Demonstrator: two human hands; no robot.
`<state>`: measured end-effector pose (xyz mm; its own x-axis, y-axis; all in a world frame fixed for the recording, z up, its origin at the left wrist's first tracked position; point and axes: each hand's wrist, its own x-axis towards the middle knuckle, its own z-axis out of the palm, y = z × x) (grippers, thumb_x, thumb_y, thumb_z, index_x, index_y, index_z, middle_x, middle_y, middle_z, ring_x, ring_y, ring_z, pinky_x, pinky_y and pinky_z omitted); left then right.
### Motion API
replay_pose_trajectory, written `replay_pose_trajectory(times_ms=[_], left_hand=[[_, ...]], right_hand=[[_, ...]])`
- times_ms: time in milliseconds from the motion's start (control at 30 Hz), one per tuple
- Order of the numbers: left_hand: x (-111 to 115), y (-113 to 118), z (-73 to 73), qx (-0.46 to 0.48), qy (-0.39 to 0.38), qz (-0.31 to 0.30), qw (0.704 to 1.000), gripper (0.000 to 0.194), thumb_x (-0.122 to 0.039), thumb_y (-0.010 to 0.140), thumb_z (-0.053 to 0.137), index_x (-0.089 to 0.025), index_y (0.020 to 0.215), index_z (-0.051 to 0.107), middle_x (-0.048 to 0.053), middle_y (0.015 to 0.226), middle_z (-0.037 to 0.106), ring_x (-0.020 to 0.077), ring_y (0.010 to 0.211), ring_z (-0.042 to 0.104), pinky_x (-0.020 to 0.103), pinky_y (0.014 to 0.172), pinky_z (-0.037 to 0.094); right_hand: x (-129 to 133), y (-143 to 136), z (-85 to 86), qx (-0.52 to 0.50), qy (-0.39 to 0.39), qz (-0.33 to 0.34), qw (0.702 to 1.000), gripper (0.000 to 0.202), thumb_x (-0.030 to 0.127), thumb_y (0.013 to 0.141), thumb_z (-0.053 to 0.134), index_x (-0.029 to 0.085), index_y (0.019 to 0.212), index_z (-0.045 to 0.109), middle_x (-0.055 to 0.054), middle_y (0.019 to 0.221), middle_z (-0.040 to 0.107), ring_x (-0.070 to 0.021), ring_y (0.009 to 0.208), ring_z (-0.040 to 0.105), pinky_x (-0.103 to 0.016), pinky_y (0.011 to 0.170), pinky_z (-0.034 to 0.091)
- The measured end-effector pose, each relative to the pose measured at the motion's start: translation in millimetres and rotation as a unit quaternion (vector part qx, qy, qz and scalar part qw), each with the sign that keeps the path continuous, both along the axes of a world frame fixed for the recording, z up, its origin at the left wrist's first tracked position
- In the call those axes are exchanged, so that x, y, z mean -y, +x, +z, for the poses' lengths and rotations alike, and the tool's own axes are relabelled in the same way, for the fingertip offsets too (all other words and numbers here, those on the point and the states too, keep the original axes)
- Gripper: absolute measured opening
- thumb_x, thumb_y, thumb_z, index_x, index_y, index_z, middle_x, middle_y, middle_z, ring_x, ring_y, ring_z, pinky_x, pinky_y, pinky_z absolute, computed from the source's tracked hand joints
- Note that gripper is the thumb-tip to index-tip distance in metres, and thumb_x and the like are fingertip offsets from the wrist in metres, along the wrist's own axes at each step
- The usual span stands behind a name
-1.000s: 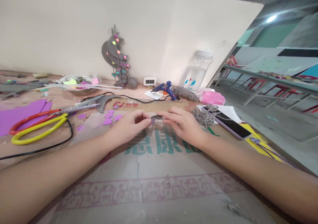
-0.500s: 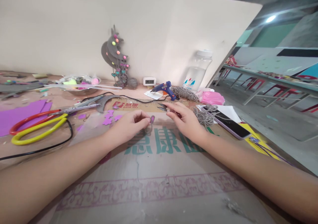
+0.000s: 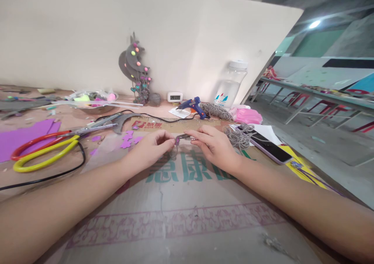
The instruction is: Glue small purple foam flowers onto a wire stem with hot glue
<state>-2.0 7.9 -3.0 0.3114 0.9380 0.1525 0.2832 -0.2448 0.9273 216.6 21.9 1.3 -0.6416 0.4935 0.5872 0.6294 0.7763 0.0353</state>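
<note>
My left hand is closed in a pinch on a small piece of grey cord, whose loop hangs below the fingertips. A bit of purple shows on the cord at the fingertips. In my right hand are small scissors, mostly hidden by the fingers, with the dark metal blades pointing left. Their tips are at the purple bit; whether they touch it I cannot tell. Both hands are above a cardboard sheet under clear plastic. Several purple foam cut-outs lie beyond my left wrist.
Large scissors with red and yellow handles lie left, near purple sheets. A blue glue gun, timer, bottle and decorated grey moon stand behind. Grey yarn and a phone are at right.
My right hand has moved slightly left, bringing the scissors' blades up to the cord and purple bit. My left hand keeps its pinch, and the cord loop has tilted a little.
</note>
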Motion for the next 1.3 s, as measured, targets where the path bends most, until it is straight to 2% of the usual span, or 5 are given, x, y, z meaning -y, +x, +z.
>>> replay_pose_trajectory(times_ms=[233, 633, 933, 1300], left_hand=[[1.2, -0.2, 2.3, -0.002, -0.007, -0.008, 1.000, 0.015, -0.031, 0.078, 0.052, -0.016, 0.077, 0.054, -0.003, 0.066, 0.050, 0.0098, 0.059, 0.045, 0.023, 0.056, 0.035], [0.5, -1.5, -0.7, 0.039, 0.012, -0.067, 0.997, 0.017, -0.032, 0.082, 0.051, -0.015, 0.081, 0.054, -0.002, 0.068, 0.050, 0.0093, 0.060, 0.045, 0.022, 0.056, 0.036], [-2.4, -3.1, -5.0, 0.035, 0.012, -0.067, 0.997, 0.017, -0.032, 0.082, 0.052, -0.015, 0.084, 0.055, -0.002, 0.070, 0.051, 0.0089, 0.061, 0.045, 0.021, 0.057, 0.035], [0.8, 0.8, 1.6, 0.018, -0.021, -0.035, 0.999, 0.016, -0.031, 0.081, 0.051, -0.015, 0.080, 0.053, -0.003, 0.067, 0.049, 0.0092, 0.060, 0.043, 0.023, 0.058, 0.034]], right_hand=[[-1.5, 1.2, -0.8, 0.002, -0.001, 0.003, 1.000, 0.031, 0.024, 0.091, 0.041, 0.020, 0.117, 0.057, -0.006, 0.082, 0.056, -0.0173, 0.078, 0.052, -0.029, 0.069, 0.043], [-5.3, 2.1, -1.3, -0.037, -0.057, 0.026, 0.997, 0.030, 0.023, 0.090, 0.044, 0.022, 0.116, 0.059, -0.005, 0.081, 0.056, -0.0175, 0.079, 0.053, -0.030, 0.068, 0.044], [-7.5, 2.6, -2.6, -0.044, -0.069, 0.039, 0.996, 0.029, 0.021, 0.090, 0.045, 0.021, 0.114, 0.061, -0.004, 0.078, 0.054, -0.0160, 0.076, 0.052, -0.028, 0.066, 0.042], [-5.8, 3.1, -2.3, -0.046, -0.044, 0.030, 0.998, 0.029, 0.022, 0.089, 0.046, 0.019, 0.115, 0.059, -0.006, 0.081, 0.056, -0.0168, 0.076, 0.052, -0.030, 0.068, 0.043]])
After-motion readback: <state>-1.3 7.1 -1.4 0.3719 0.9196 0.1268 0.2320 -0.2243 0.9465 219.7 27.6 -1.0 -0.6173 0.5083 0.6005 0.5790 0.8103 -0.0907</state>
